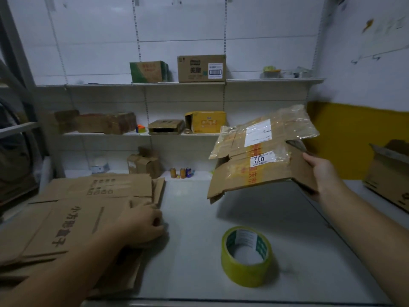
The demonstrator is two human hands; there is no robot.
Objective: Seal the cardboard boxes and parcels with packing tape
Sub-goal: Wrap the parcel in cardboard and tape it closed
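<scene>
Work surface: one grey table [194,240]. On it lies one roll of packing tape [243,274], yellow-green, resting flat with its core facing up, near the front edge and between the two forearms, touched by neither hand. Left of the roll, one stack of flattened cartons [73,218] covers the table's left portion; two printed top sheets can be told apart, and the sheets beneath cannot be counted. The left hand [143,222] rests on the stack's right edge with its fingers curled over that edge, grasping it. The right hand [318,171] grasps one used carton [254,173] by its right side and holds it tilted in the air above the table's rear right area; this carton carries two white labels, old clear tape and loose flaps. One open box [389,173] stands at the far right. Upper shelf: two boxes, one green box [149,72] and one brown labelled box [201,68], side by side. Middle shelf: one yellow box [205,121], one flat open box [166,126], one coloured cube [141,128]. Behind the table: one crumpled carton [145,162] and three small cans [182,172].
</scene>
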